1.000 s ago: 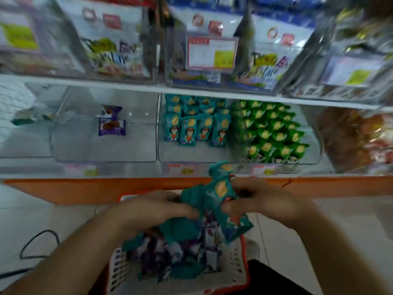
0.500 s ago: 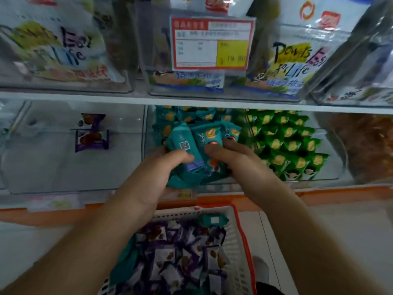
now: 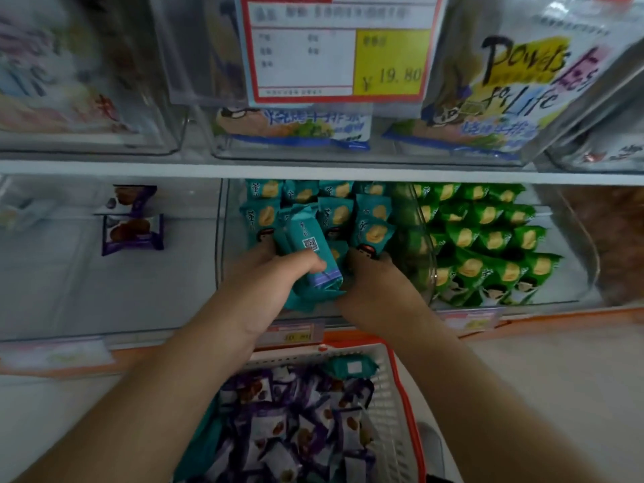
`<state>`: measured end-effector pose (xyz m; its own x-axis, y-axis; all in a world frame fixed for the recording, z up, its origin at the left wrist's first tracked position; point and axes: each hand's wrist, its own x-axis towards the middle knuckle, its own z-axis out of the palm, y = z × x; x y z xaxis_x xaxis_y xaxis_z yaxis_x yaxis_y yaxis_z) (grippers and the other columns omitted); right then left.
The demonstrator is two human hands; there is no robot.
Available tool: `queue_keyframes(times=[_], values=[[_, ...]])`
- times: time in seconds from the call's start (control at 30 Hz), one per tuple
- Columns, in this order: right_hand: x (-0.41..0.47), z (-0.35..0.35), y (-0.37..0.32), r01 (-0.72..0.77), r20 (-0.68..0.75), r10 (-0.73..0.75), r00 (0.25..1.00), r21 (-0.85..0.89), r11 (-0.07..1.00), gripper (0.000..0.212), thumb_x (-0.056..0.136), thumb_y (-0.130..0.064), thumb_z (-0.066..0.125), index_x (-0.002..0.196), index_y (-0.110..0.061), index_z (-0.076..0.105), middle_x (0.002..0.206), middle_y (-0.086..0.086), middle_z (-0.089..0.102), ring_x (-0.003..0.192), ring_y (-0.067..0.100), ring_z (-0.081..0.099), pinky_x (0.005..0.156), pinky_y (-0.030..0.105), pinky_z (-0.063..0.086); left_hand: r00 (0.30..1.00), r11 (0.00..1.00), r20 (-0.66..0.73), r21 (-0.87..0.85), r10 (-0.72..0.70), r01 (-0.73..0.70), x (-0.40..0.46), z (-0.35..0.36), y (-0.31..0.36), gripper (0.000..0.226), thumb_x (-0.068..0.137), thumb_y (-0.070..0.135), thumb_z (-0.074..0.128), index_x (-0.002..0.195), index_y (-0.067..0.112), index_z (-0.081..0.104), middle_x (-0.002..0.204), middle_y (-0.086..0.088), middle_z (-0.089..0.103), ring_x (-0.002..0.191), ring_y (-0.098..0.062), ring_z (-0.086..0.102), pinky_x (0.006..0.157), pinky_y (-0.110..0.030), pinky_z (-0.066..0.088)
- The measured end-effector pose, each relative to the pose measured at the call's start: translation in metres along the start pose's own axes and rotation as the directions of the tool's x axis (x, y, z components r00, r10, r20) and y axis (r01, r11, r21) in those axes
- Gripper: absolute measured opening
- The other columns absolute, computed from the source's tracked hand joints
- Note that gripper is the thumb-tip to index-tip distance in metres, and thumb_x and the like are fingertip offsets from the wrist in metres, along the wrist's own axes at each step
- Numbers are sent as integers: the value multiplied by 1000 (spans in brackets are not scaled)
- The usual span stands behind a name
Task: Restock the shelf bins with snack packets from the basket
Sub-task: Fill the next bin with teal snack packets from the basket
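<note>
Your left hand (image 3: 275, 284) is inside the middle clear bin (image 3: 223, 238) on the lower shelf. Its fingers curl around a bunch of teal snack packets (image 3: 310, 259), and your thumb lies across the top one, just under a small square code. Your right hand (image 3: 373, 284) is just beside the left one, touching the same bunch from the other side. Its fingers go in under the packets, so you cannot tell how tightly it holds them.

Right behind both hands, more teal packets (image 3: 373, 217) stand in rows that fill the back of the bin. Past your right hand is the next bin, packed with green packets (image 3: 488, 245). Past your left hand is a nearly bare bin with two purple packets (image 3: 132, 231) lying in it, well apart from your fingers.

Below your wrists sits the red and white basket (image 3: 400, 395). It is full of purple packets (image 3: 296, 430), and one teal packet (image 3: 350, 367) lies on top near the far rim, under your right wrist. Some teal also shows along the basket's left side.

Above your hands, on the upper shelf, big white snack bags (image 3: 505, 99) stand in clear bins. A price tag (image 3: 338, 47) with a yellow corner hangs in front of them and reads 19.80.
</note>
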<state>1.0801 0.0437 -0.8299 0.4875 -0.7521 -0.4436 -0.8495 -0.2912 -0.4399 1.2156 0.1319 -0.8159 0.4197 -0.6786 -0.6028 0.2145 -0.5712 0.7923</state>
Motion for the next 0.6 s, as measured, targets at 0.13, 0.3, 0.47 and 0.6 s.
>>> queue_keyframes(times=[0.13, 0.3, 0.47, 0.6], values=[[-10, -8, -7, -8, -58, 1, 998, -134, 991, 52, 79, -58, 47, 129, -45, 42, 119, 7, 62, 103, 37, 64, 87, 48, 58, 992, 998, -127, -61, -19, 11, 11, 4, 5, 19, 80, 13, 81, 80, 27, 69, 73, 3, 77, 61, -12, 69, 58, -29, 50], [-5, -12, -4, -15, -131, -12, 991, -204, 979, 48, 90, -30, 61, 136, -36, 49, 117, 7, 64, 101, 37, 66, 79, 46, 60, 1000, 996, -21, -90, 14, -16, -4, 4, 8, 22, 64, 30, 86, 84, 37, 81, 84, 0, 80, 81, -23, 78, 87, -52, 61], [-4, -11, -5, -9, -150, -12, 989, -136, 991, 35, 86, -33, 68, 120, -32, 60, 108, 3, 70, 101, 32, 67, 80, 45, 61, 999, 996, 7, -81, 46, -45, -23, 8, 23, 38, 76, 28, 82, 113, 24, 77, 109, -10, 78, 104, -30, 73, 98, -52, 56], [-6, -9, -5, -29, -150, 1, 989, -185, 982, 37, 84, -37, 65, 121, -31, 58, 114, 9, 65, 99, 35, 66, 80, 44, 61, 985, 987, 162, -155, 59, -34, -29, 2, 17, 46, 95, -8, 61, 140, -9, 52, 138, -30, 59, 130, -40, 56, 110, -44, 43]])
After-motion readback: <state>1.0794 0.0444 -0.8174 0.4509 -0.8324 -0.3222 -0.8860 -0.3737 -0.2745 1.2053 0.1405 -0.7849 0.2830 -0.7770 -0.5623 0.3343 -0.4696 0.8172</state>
